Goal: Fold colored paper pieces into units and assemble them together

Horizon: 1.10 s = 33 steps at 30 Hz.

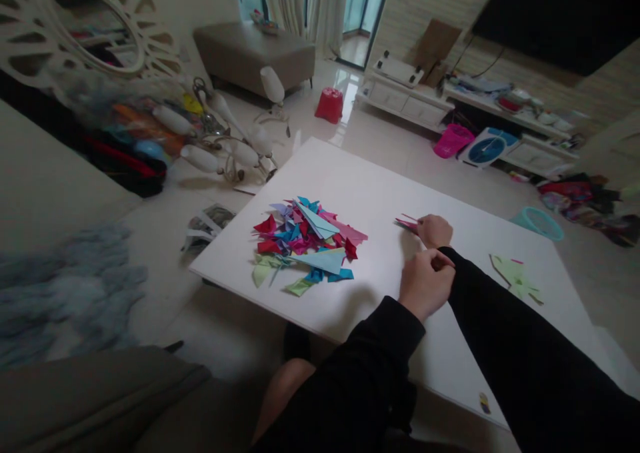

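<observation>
Right of centre in the frame, pink folded paper [409, 225], probably light, easily creased and best pinched along its folds, projects from the pinching right hand [436, 231]; whether the curled left hand [427, 285] holds anything cannot be told.

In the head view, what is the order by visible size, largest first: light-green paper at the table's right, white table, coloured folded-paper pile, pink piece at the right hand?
1. White table
2. Coloured folded-paper pile
3. Light-green paper
4. Pink piece at the right hand, judging only its visible part
</observation>
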Available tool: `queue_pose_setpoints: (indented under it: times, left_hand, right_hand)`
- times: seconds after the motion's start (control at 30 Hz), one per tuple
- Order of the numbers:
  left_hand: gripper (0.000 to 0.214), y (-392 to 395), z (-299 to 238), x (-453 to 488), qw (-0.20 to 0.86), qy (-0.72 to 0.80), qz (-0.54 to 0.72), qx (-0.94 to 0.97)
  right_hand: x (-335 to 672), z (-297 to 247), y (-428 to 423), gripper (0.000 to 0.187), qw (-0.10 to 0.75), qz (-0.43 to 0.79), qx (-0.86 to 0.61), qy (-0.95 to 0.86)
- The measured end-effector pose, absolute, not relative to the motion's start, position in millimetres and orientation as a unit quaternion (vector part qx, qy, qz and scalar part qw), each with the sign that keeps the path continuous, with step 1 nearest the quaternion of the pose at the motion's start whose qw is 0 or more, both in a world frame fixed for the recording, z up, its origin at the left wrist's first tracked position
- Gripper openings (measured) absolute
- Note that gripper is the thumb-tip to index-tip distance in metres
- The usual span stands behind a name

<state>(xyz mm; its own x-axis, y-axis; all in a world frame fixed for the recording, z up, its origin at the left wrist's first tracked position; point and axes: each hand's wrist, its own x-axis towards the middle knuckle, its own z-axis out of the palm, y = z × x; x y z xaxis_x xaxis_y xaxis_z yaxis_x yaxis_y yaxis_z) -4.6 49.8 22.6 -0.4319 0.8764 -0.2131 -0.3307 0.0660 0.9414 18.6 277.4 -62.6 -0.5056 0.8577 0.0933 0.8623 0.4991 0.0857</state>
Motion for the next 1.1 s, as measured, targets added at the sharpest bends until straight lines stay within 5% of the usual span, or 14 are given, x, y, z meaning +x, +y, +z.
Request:
queue_pose_setpoints:
  times: [0.23, 0.6, 0.73, 0.87, 1.1]
  left_hand:
    - [0.010, 50, 25, -6, 0.455, 0.557, 0.648, 0.251]
    - [0.013, 33, 43, -19, 0.316, 0.592, 0.675, 0.308]
    - [0.011, 32, 39, -23, 0.274, 0.601, 0.679, 0.321]
    - [0.012, 32, 38, -25, 0.235, 0.618, 0.671, 0.334]
    - [0.013, 36, 40, -24, 0.236, 0.609, 0.680, 0.332]
  right_hand:
    - [9, -74, 275, 0.027, -0.030, -0.038, -0.479, -0.876]
    - [-87, -55, 144, 0.020, 0.099, 0.193, -0.076, -0.973]
    - [-114, -58, 111, 0.022, 0.099, 0.213, -0.065, -0.970]
    - [-119, -58, 109, 0.006, 0.085, 0.220, -0.062, -0.970]
    - [-102, -45, 124, 0.012, 0.146, 0.281, -0.086, -0.945]
